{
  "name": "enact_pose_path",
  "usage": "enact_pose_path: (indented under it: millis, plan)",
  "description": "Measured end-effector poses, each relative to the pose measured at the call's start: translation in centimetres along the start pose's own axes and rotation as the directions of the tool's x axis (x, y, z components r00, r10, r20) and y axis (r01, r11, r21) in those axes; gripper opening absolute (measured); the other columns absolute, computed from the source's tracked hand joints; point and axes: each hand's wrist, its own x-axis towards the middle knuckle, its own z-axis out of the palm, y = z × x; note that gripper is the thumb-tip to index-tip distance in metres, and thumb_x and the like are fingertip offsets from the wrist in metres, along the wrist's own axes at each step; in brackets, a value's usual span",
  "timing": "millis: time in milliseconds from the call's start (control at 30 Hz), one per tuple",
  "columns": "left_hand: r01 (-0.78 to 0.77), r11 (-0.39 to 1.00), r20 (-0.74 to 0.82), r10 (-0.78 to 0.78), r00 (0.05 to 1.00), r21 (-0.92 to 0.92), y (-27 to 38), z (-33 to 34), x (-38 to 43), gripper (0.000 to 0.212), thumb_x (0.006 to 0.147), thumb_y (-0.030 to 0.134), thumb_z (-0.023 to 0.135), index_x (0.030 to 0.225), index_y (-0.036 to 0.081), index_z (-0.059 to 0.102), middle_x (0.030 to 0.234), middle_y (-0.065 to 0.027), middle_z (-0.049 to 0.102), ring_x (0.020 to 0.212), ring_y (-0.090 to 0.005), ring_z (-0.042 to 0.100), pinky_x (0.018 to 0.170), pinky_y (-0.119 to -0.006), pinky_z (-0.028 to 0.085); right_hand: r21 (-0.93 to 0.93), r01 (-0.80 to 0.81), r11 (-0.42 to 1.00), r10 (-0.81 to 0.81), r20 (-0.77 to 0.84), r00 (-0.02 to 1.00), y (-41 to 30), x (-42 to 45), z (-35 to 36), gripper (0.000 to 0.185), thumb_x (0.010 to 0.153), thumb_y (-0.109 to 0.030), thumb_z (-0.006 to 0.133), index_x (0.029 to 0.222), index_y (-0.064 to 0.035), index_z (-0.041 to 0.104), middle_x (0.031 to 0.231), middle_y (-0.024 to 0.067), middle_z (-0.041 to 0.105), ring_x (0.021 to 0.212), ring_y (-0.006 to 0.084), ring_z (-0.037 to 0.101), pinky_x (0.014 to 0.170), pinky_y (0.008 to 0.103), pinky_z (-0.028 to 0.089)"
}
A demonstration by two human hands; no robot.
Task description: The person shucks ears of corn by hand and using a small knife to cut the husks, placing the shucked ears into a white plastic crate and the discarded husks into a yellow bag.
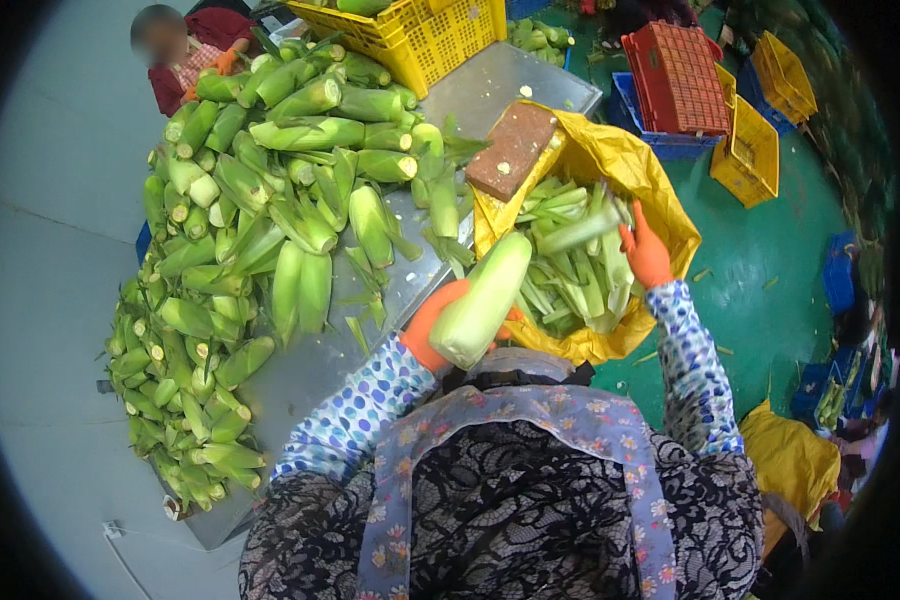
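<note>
My left hand [435,319], in an orange glove, is closed around a pale green ear of corn [484,300] that still has inner husk on it. My right hand [647,251], also gloved in orange, is over a yellow sack [664,187], at the edge of a blurred strip of husk [581,231]; whether the fingers grip it cannot be told. Loose husks [570,289] lie inside the sack. A reddish brick [511,150] rests on the sack's rim at the table edge. A large heap of corn in green husks [247,195] covers much of the metal table [412,285].
A yellow crate [435,37] stands at the table's far end. Beyond the sack are a red crate [679,79] on a blue one and a yellow crate [748,154] on the green floor. Another person [202,56] with orange gloves is behind the heap.
</note>
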Motion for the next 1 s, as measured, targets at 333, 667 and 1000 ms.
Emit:
enact_pose_path:
  millis: [333,667,1000]
  plan:
    - [-0.088,0.884,-0.112,0.156,0.981,0.460,-0.3,2.1,4.3,0.055,0.092,0.035,0.063,0.134,0.002,0.047,0.111,-0.0086,0.063,0.096,-0.0190,0.063,0.082,-0.033,0.052,0.704,-0.531,0.472,0.013,0.597,0.802,-14.6,-6.5,4.1,0.030,0.089,-0.027,0.068,0.105,-0.0031,0.062,0.072,0.0030,0.059,0.052,0.0085,0.049,0.044,0.0223,0.039]
    - [-0.067,0.703,-0.132,0.226,0.965,0.708,-1.4,3.8,5.1,0.069,0.074,0.015,0.078,0.136,0.005,0.047,0.116,-0.0052,0.060,0.105,-0.0151,0.057,0.091,-0.031,0.046,0.821,-0.414,0.394,-0.044,0.466,0.884,-12.7,-7.8,3.2,0.021,0.080,-0.004,0.061,0.099,-0.0032,0.055,0.068,0.0031,0.055,0.049,0.0105,0.049,0.046,0.0240,0.041]
    - [-0.076,0.779,-0.141,0.207,0.968,0.622,-2.3,4.0,6.1,0.066,0.077,0.013,0.074,0.136,0.003,0.046,0.119,-0.0061,0.059,0.109,-0.0165,0.056,0.096,-0.031,0.044,0.751,-0.400,0.526,-0.102,0.522,0.847,-12.3,-8.3,1.3,0.036,0.079,-0.013,0.074,0.108,-0.0058,0.054,0.078,-0.0011,0.054,0.058,0.0073,0.050,0.048,0.0223,0.041]
